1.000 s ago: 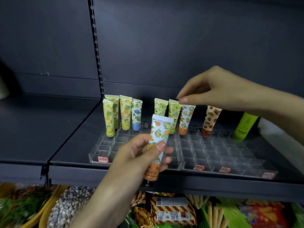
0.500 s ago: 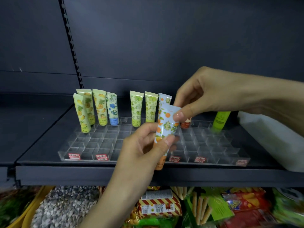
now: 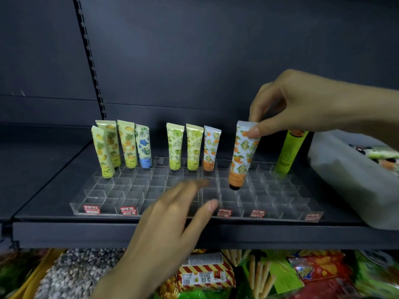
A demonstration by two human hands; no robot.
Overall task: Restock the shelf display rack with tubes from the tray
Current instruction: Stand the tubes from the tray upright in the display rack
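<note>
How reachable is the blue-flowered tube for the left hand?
Probably reachable: the left hand is open and empty over the rack, and only empty cells lie between it and the blue-flowered tube.

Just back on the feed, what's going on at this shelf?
A person is stocking the clear display rack. The right hand pinches the top of an orange-print tube, cap down over a cell in the rack's right half. The left hand is open and empty in front of the rack. Other tubes stand in its rear rows; the white tray sits at right.

Tubes (image 3: 176,146) in rack (image 3: 129,190), tray (image 3: 345,169) right
</note>
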